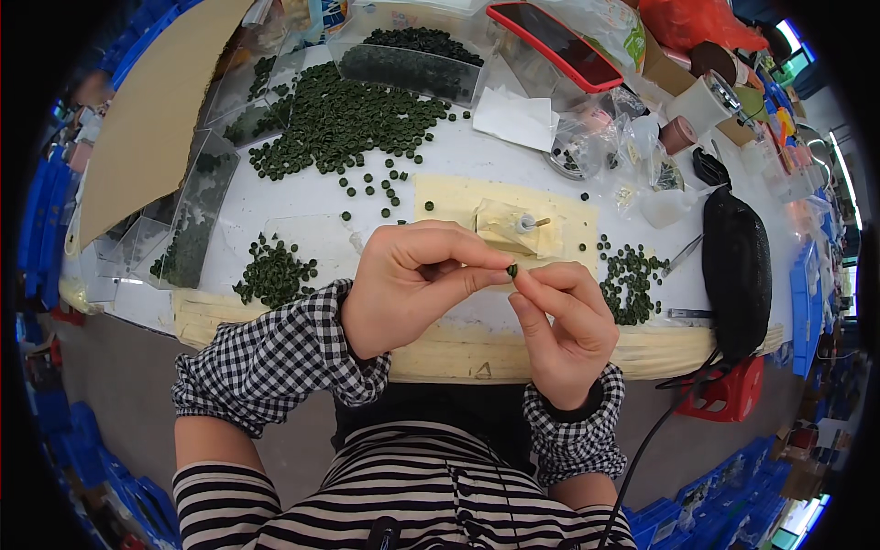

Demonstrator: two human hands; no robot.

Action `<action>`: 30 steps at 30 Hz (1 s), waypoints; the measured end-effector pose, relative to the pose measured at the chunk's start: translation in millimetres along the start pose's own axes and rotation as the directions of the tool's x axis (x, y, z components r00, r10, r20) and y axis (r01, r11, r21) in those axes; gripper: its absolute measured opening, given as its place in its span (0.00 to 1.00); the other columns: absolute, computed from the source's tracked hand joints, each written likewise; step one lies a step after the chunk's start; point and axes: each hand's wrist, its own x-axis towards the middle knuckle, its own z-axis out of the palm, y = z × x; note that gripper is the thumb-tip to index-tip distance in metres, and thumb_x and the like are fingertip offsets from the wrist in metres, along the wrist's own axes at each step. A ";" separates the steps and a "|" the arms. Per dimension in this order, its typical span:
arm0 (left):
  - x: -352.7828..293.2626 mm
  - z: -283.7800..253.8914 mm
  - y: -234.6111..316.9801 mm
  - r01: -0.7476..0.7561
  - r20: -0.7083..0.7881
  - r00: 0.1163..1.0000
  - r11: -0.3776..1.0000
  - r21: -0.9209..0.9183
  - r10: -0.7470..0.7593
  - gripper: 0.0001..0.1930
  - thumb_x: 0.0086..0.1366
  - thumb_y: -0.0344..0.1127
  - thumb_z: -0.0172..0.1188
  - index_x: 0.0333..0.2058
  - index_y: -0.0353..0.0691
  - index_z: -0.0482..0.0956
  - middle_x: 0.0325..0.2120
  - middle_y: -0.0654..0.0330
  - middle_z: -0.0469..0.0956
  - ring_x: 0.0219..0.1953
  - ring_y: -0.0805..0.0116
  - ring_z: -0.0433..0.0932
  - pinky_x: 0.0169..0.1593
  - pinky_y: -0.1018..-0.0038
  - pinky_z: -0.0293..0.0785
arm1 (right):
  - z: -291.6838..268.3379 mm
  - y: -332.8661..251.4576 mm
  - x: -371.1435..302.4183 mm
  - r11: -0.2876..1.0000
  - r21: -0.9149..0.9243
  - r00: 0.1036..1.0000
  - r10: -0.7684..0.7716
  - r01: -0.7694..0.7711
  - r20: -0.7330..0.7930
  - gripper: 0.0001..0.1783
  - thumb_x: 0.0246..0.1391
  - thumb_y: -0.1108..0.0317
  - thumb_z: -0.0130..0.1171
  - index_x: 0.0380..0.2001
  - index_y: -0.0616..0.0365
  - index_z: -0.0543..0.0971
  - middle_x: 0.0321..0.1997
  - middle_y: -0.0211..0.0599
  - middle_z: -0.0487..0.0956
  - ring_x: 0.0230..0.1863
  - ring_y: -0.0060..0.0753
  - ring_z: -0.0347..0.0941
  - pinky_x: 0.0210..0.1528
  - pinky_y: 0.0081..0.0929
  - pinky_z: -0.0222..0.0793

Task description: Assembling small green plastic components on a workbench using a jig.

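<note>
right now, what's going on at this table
A person's left hand pinches a small green piece, and the right hand meets it there. A pale block sits just beyond. On the table, a big pile of similar pieces lies farther back, with a smaller heap to the left and scattered pieces to the right.

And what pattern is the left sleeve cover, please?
The left sleeve cover is black-and-white checked, clearest in the head view.

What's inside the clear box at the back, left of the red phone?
Lots of little dark green pieces are heaped inside the clear box. The heap covers the bottom, so I can't see what's underneath.
</note>
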 end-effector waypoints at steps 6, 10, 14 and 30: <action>0.3 1.6 -0.3 0.057 0.000 0.998 0.996 -0.065 -0.057 0.09 0.58 0.21 0.60 0.38 0.33 0.81 0.26 0.64 0.76 0.24 0.84 0.66 0.31 0.85 0.64 | -1.2 -0.2 -0.3 1.000 -0.006 1.000 -0.013 0.013 -0.005 0.16 0.42 0.85 0.62 0.38 0.63 0.81 0.34 0.37 0.75 0.33 0.27 0.72 0.34 0.18 0.68; 0.3 2.5 -0.4 0.077 0.000 0.997 0.991 -0.105 -0.078 0.08 0.58 0.21 0.61 0.38 0.33 0.81 0.23 0.67 0.74 0.23 0.85 0.62 0.30 0.86 0.63 | -0.6 0.1 -1.1 1.000 0.002 1.000 -0.014 0.014 -0.019 0.16 0.42 0.85 0.63 0.38 0.63 0.81 0.34 0.37 0.75 0.33 0.27 0.72 0.34 0.18 0.68; 0.5 3.2 -0.3 0.082 -0.001 0.997 0.988 -0.131 -0.083 0.08 0.58 0.21 0.61 0.38 0.33 0.81 0.22 0.68 0.73 0.22 0.85 0.62 0.30 0.86 0.63 | -0.9 -0.6 -1.8 1.000 -0.007 1.000 -0.005 0.004 -0.021 0.16 0.42 0.85 0.62 0.38 0.63 0.81 0.34 0.38 0.76 0.33 0.27 0.72 0.35 0.18 0.69; -0.6 2.8 -0.5 0.111 0.001 0.994 0.985 -0.130 -0.112 0.08 0.58 0.22 0.60 0.38 0.33 0.81 0.23 0.69 0.73 0.23 0.86 0.62 0.30 0.86 0.63 | -0.8 -1.1 -1.0 1.000 0.001 1.000 0.014 -0.014 -0.013 0.16 0.43 0.85 0.62 0.39 0.64 0.81 0.34 0.38 0.76 0.33 0.26 0.72 0.35 0.18 0.68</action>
